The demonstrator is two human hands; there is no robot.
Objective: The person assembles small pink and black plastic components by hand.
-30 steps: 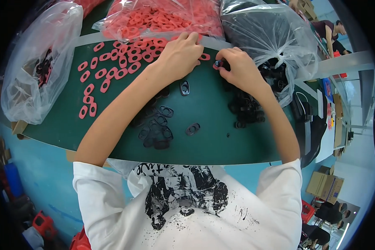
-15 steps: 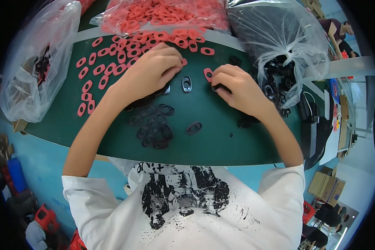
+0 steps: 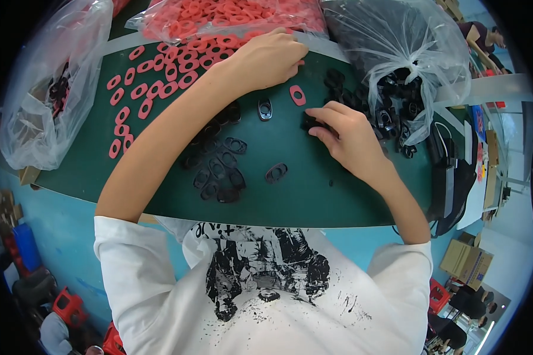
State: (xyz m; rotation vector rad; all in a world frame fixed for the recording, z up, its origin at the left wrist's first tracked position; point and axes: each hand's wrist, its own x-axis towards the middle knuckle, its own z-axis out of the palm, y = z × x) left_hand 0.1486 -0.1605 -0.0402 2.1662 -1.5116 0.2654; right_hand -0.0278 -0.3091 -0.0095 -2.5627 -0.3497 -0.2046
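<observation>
- The right hand is over the right half of the table. Its thumb and first finger are close together, with a small black piece held at their tips.
- I cannot tell which way that black piece points, because the fingers cover much of it and it looks dark and blurry.
- The left hand reaches to the far edge, by the pink rings. Its fingers are curled and their tips are hidden, so I cannot tell if it holds anything.
- One lone pink ring lies flat between the hands. Its long way runs almost straight away from the person, with the far end leaning a bit left.
- A shiny black oval sits left of it, its long way pointing away from the person.
- Nearer the person, a dull black oval lies slanted, its far end to the right.
- The left arm hides part of the dark pile and some pink rings.
- The bag of pink rings is cut off at the top. The right clear bag has dark parts at its mouth, hard to make out.
- The table is dark green and smooth.
- Around it are a blue floor, a red stool, a cardboard box and another person.
</observation>
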